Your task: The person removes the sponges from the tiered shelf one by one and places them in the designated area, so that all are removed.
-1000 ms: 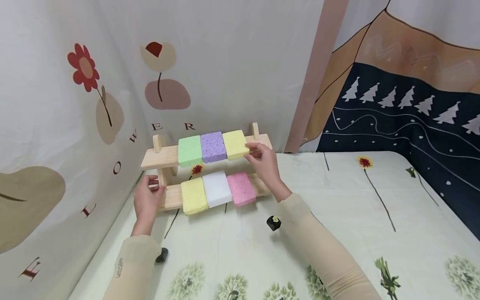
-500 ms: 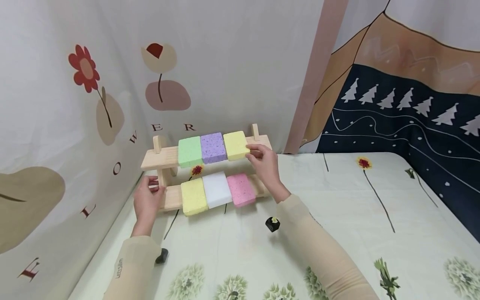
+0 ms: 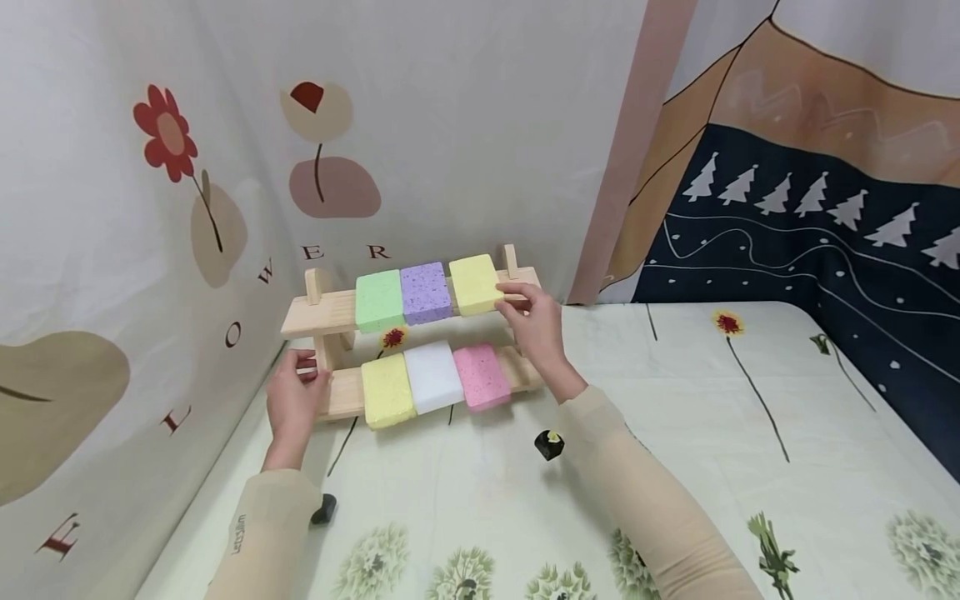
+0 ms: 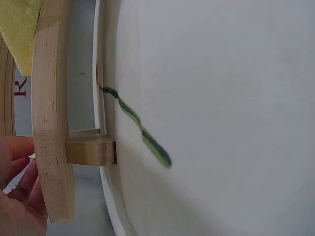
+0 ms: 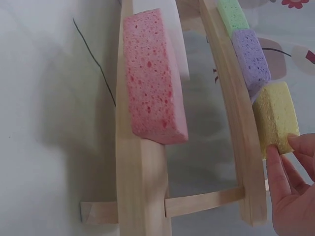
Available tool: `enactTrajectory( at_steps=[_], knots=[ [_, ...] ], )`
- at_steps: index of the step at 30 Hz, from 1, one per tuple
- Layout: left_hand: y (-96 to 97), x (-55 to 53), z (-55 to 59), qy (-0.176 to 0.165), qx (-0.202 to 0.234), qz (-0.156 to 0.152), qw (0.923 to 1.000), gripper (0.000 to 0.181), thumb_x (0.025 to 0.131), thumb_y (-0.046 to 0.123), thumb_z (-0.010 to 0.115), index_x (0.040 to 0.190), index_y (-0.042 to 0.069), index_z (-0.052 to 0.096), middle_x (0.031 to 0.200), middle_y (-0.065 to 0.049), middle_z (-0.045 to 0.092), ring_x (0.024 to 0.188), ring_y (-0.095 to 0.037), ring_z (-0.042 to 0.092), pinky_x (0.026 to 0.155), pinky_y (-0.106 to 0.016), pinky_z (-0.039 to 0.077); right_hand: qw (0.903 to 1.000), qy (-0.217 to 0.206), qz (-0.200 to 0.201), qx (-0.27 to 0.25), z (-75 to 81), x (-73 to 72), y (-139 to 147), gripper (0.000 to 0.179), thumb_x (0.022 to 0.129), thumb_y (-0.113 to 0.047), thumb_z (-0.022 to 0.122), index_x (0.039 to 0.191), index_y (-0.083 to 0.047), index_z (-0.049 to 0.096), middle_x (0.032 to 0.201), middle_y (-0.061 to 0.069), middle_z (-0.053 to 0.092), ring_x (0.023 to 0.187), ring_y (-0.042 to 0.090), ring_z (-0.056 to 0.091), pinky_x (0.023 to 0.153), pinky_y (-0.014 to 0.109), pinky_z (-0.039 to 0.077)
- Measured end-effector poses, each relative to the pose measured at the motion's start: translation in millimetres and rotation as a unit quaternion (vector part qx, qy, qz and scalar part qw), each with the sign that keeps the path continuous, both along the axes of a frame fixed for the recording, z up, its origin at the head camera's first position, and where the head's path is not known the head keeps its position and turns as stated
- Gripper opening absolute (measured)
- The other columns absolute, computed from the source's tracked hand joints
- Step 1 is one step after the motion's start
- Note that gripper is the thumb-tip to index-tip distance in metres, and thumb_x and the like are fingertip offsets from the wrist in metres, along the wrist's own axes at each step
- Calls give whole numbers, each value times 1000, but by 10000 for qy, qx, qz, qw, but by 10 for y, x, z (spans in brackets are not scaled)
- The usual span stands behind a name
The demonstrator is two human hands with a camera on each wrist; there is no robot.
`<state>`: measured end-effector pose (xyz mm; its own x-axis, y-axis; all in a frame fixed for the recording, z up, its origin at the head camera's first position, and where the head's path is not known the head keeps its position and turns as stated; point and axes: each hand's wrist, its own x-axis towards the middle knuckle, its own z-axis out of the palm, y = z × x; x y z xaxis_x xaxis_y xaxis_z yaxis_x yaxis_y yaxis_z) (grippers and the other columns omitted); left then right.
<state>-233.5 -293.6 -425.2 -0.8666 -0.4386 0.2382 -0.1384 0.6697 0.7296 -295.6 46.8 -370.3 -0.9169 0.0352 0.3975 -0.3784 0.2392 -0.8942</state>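
Seated: five pastel sponge blocks [image 3: 435,377] resting on two-tier pale wooden rack [image 3: 322,315] | Pending, apparently: upper yellow sponge block [image 3: 476,285], right hand [image 3: 538,333] pinching it | Left hand [image 3: 295,400]: gripping rack end

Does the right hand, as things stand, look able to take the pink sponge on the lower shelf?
Probably yes, after letting go: the right hand pinches the upper yellow sponge. The pink sponge lies uncovered close below, at its row's right end, with bare lower shelf beside it.
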Motion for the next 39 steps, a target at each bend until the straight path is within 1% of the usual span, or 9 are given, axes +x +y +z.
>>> enactTrajectory(
  at_steps=[3,5,12,21,28,30,35,37,39],
  knots=[
    [-4,-3,-4,24,-9,-13,10000,41,93,2,64,131,-1,51,129,-26,61,115,-43,64,98,-54,52,10000,-17,6,-20,22,4,17,24,90,-5,71,114,-4,72,122,12,70,102,30,73,75,25,62],
    [-5,-5,-5,27,-17,-15,10000,41,93,2,63,131,-1,51,129,-26,61,115,-43,64,98,-54,52,10000,-15,2,-32,37,5,26,24,90,-5,71,114,-4,72,123,12,70,101,29,73,76,25,62],
    [1,-11,5,15,32,0,10000,41,93,3,63,132,-1,51,128,-25,61,115,-42,65,98,-54,52,10000,4,-37,-81,90,4,65,24,90,-4,71,113,-4,72,121,13,71,100,30,73,84,32,62],
    [14,-1,14,-77,65,5,9999,41,93,4,63,132,-1,51,129,-25,60,117,-42,64,98,-54,52,9996,151,-226,-37,131,18,164,25,89,-4,72,114,-2,72,119,16,71,99,32,74,82,31,62],
    [22,8,21,-99,50,13,9999,41,93,4,63,132,0,51,129,-25,61,117,-42,64,98,-54,52,9992,146,-381,31,155,22,237,27,89,-6,72,116,-4,72,122,14,71,99,32,73,87,37,61],
    [24,9,24,-102,53,20,9999,41,94,4,63,132,0,51,129,-25,60,117,-42,64,98,-54,52,9991,183,-395,-24,159,17,254,27,89,-6,73,116,-3,72,121,14,71,98,33,73,87,35,61],
    [23,8,27,-95,68,21,9999,41,93,4,63,132,0,51,130,-25,60,117,-42,64,99,-54,52,9987,252,-411,-179,179,8,291,26,88,-5,74,114,-2,73,118,17,72,97,34,73,82,23,61],
    [20,9,27,-90,72,21,9999,41,93,4,63,132,0,51,130,-25,61,117,-42,64,99,-54,52,9986,243,-440,-152,189,7,308,26,88,-5,74,114,-2,73,118,17,72,98,33,73,82,23,61],
    [17,13,27,-88,86,25,9999,41,93,4,63,132,0,51,130,-25,61,117,-42,64,99,-54,52,9986,239,-471,-96,197,5,326,27,88,-5,73,115,-2,72,119,17,71,98,33,73,83,26,61]
  ],
)
